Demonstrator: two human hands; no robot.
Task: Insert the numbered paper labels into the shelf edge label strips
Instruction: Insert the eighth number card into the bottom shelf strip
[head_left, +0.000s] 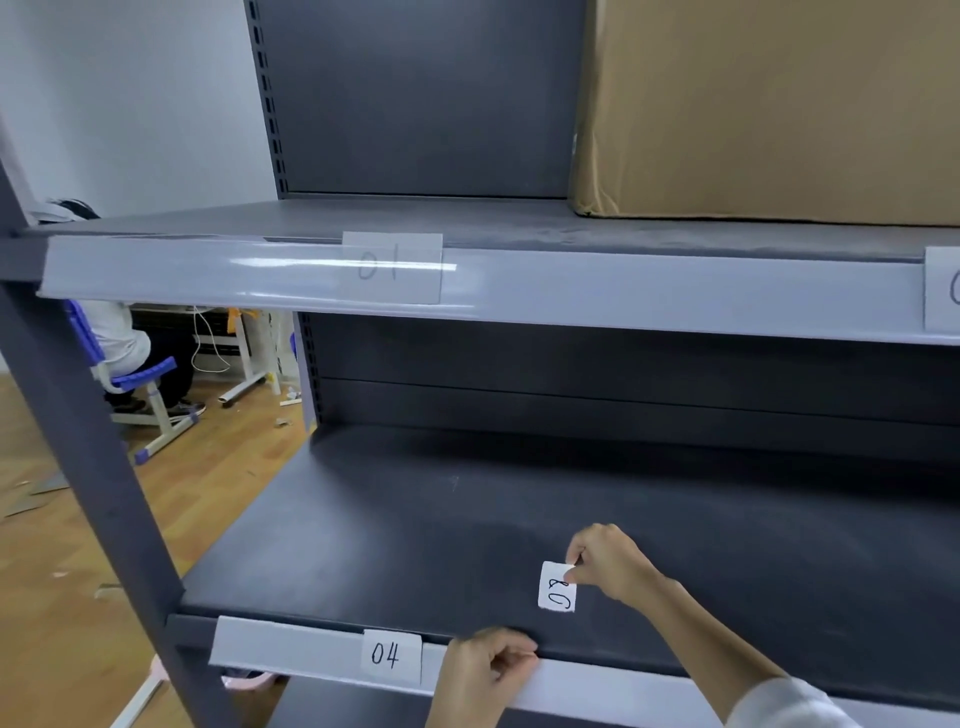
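A gray shelf (467, 519) carries strips (291, 652) holding labels 01 (392, 267) and 04 (390, 656). The left hand (480, 670) pinches the lower strip's top edge; the right hand (608, 566) pinches a loose label (557, 590) above the shelf.

2 bare hands, left hand (485, 670) and right hand (608, 566), no rings or gloves visible; right forearm bare to a pale grey-white sleeve (779, 704) at frame edge.

Even, soft indoor light; glare streak on upper label strip (249, 270). Lower shelf (467, 519) back shadowed. Wide-angle bending at edges; slight softness.
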